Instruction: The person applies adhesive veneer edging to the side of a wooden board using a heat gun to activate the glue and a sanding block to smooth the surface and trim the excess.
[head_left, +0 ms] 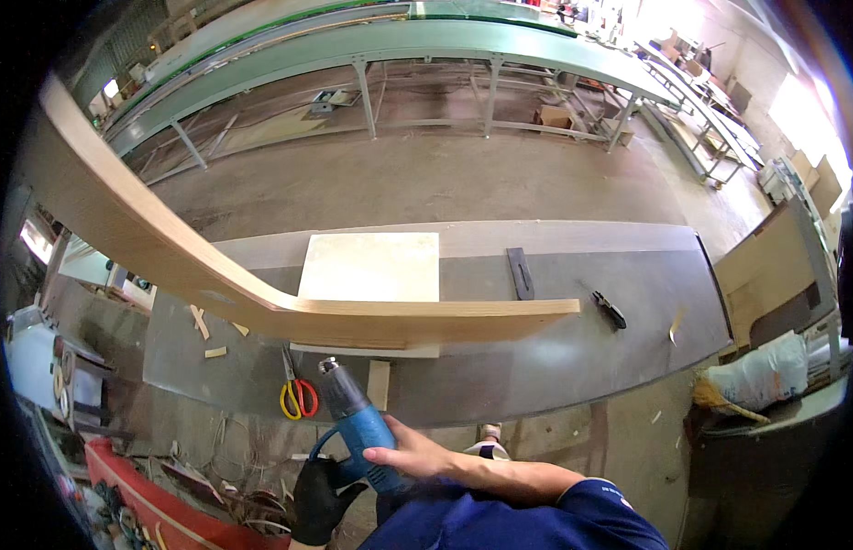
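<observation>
Holds a blue heat gun (362,435) in both hands, low at the near edge of a dark grey table (509,385). Grips the casing with the bare right hand (415,449), thumb laid over the top, remaining fingers mostly out of sight behind the tool. Clasps the rear handle (325,442) with the black-gloved left hand (318,504), its fingers largely hidden by the glove's back. Points the metal nozzle (329,367) up and to the left, short of a bent wooden piece (435,321); cannot tell from this angle how high above the tabletop. Faces that wooden piece directly: runs crosswise over a pale board (371,264), then curves away beyond the table toward the upper left. Has scissors (298,394) with yellow and red handles just left of the nozzle, and a small wood strip (379,381) just right of it. Shows, farther left, several wood scraps (215,352); on the far side of the wooden piece, a dark slotted bar (519,273); to the right, a black-handled tool (610,312), then a thin curled shaving (674,328). Includes, well beyond the table, a long green-topped bench (426,44) on metal legs
</observation>
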{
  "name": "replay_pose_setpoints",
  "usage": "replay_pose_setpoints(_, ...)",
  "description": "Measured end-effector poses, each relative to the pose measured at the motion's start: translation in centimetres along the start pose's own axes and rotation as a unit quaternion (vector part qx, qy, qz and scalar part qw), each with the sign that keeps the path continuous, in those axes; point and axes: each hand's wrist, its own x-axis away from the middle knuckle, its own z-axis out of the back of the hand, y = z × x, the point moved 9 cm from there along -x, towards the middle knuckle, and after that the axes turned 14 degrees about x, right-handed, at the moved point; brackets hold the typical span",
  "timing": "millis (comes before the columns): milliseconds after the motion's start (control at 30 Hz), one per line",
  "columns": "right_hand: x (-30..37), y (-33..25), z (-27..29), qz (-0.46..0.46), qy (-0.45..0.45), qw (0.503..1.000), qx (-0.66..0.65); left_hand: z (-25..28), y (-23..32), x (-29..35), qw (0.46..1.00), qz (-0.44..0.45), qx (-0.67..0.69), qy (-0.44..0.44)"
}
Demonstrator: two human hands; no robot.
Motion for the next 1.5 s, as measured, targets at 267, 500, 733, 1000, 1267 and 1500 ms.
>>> replay_pose_setpoints(267, 6.2, -3.0, 6.8, 0.053, -0.042, 0.997, -0.024, -5.0, 13.6, 1.0, 0.998, 0.0, -0.057, 0.034)
replay_pose_setpoints(500, 11.5, -6.3, 13.5, 0.05, -0.059, 0.98, -0.182, -8.1, 22.0, 0.6, 0.997, 0.035, -0.054, 0.041)
replay_pose_setpoints(733, 12.5, -2.3, 17.2, 0.151, -0.095, 0.984, -0.005, -4.8, 27.7, -4.7, 0.997, -0.038, 0.06, 0.024)
replay_pose_setpoints(1000, 16.0, 19.5, 24.8, -0.063, 0.412, 0.836, 0.357, -4.5, 30.8, -8.1, 0.988, -0.07, 0.127, -0.057)
replay_pose_setpoints(1267, 17.9, 24.5, 23.8, -0.146, 0.358, 0.787, 0.48, -5.9, 30.1, -8.9, 0.979, -0.033, 0.152, -0.133)
replay_pose_setpoints(1500, 17.9, 24.7, 23.8, -0.159, 0.359, 0.787, 0.475, -7.8, 29.9, -9.8, 0.97, -0.019, 0.163, -0.177)
